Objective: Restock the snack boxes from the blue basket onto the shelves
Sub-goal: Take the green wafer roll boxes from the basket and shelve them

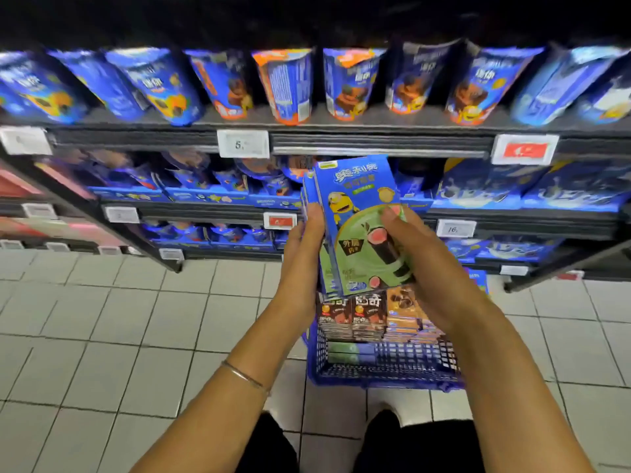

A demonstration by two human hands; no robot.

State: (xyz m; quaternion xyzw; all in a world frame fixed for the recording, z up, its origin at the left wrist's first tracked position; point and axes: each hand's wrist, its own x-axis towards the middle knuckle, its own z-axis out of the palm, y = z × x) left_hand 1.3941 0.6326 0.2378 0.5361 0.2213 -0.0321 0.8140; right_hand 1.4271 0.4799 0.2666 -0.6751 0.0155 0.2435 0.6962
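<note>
I hold a small stack of blue and green snack boxes [355, 213] upright in front of the middle shelf. My left hand [304, 247] grips the stack's left edge, and my right hand [420, 264] grips its right side with the thumb across the front box. Below them on the tiled floor stands the blue basket [382, 377], holding brown and orange snack boxes [372, 315] and a few green ones [345, 353]. The shelves [341, 138] ahead carry blue snack packs in rows.
Price tags [243, 144] hang on the shelf rails. A second shelving unit with red and pink packs [41, 206] stands at the left. Grey floor tiles [119, 336] stretch to the left of the basket. My knees in dark trousers [392, 442] show at the bottom.
</note>
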